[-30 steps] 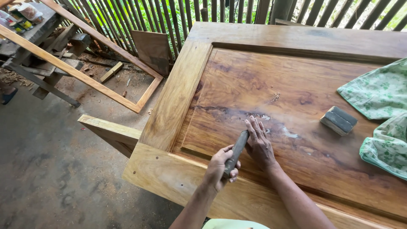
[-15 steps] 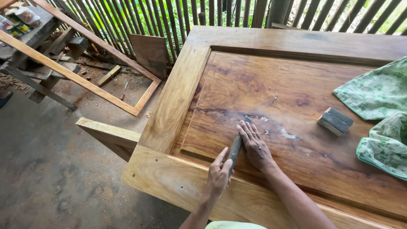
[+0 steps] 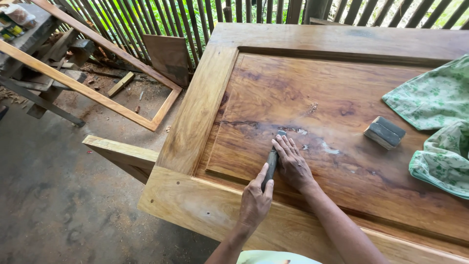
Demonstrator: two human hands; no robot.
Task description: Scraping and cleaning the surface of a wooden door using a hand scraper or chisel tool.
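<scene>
On door panel [image 3: 351, 102], left hand [image 3: 255, 201] grips scraper [image 3: 271, 161]; right hand [image 3: 293, 164] presses flat.

Soft daylight, pretty clean shot

Light comes in through the slatted fence [image 3: 161, 19] up top, where the greenery is a bit blown out. The wooden door panel [image 3: 303, 98] has a mild sheen but no harsh glare. Shadows under the hands are faint; the concrete floor [image 3: 53, 195] sits dimmer. Focus is sharp, and straight edges bow slightly toward the corners.

Open-air woodworking shop, panelled door [image 3: 342, 98], timber frames [image 3: 97, 93], slatted fence [image 3: 161, 19]
</scene>
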